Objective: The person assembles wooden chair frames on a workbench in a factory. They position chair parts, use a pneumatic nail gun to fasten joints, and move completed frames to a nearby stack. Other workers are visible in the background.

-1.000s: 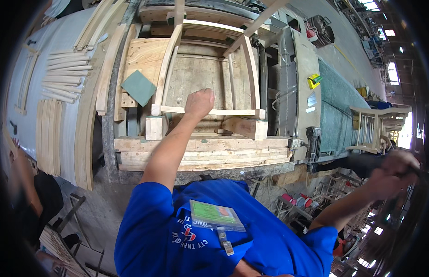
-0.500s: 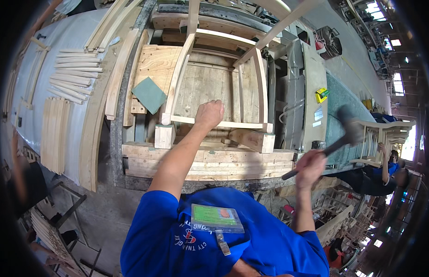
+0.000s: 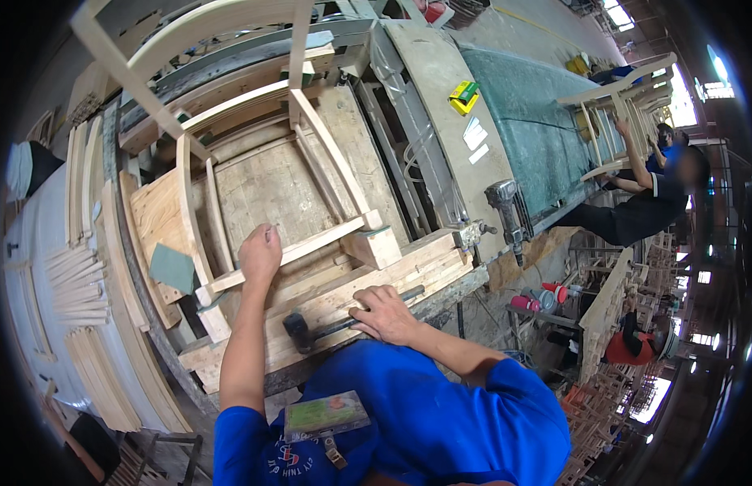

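Note:
A pale wooden chair frame [image 3: 341,166] lies on the workbench, its front rail crossing nearest me. My left hand [image 3: 261,253] is closed over that rail, left of its middle; the fingers' undersides are hidden. On the bench's front beam lies a black mallet [image 3: 297,333], its head to the left and its handle slanting to the right. My right hand [image 3: 386,314] rests over the handle, with fingers curled on it. Wooden support blocks [image 3: 376,247] sit under the rail's ends.
A green square pad [image 3: 173,268] lies left of the frame. Wooden strips [image 3: 101,377] are stacked farther left. To the right are a nail gun [image 3: 509,219] and a yellow-green box [image 3: 463,97]. Another person [image 3: 671,202] handles a chair at the far right.
The mallet has come down from the raised right hand onto the front beam. My view has turned, so the chair frame appears farther left. My left hand stays at the front rail.

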`<move>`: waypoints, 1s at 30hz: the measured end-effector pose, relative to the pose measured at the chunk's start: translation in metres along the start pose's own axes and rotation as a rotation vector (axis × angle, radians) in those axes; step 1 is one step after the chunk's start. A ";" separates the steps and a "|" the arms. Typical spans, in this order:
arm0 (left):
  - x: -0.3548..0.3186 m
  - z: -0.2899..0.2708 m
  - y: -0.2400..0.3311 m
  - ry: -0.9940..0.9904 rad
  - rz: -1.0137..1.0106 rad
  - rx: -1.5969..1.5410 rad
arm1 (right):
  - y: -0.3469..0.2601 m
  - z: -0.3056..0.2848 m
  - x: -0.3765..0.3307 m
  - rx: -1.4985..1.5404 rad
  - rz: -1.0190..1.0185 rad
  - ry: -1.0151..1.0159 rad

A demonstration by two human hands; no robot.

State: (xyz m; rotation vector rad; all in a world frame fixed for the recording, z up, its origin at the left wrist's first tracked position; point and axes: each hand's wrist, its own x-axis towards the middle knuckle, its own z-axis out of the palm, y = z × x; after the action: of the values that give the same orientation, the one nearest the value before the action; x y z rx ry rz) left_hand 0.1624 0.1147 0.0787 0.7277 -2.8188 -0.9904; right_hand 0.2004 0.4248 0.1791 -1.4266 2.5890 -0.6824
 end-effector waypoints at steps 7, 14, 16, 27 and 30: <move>0.007 0.007 0.008 -0.054 -0.048 -0.004 | 0.209 -0.150 -0.068 -0.194 0.964 0.587; 0.012 0.019 0.002 -0.046 -0.044 -0.028 | 0.330 -0.139 -0.106 -0.328 1.298 -0.079; 0.010 0.015 0.000 -0.054 -0.113 -0.094 | 0.341 -0.142 -0.103 -0.393 1.131 0.013; -0.031 0.002 0.112 -0.024 -0.078 -0.851 | 0.236 -0.269 0.034 0.213 1.120 0.061; -0.039 0.012 0.153 -0.390 -0.036 -1.101 | 0.165 -0.279 0.119 0.308 1.056 -0.042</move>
State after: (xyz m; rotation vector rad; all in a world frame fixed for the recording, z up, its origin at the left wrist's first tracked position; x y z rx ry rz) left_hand 0.1319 0.2435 0.1651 0.4344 -1.9103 -2.5159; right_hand -0.0780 0.4953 0.3708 0.0839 2.5343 -0.7636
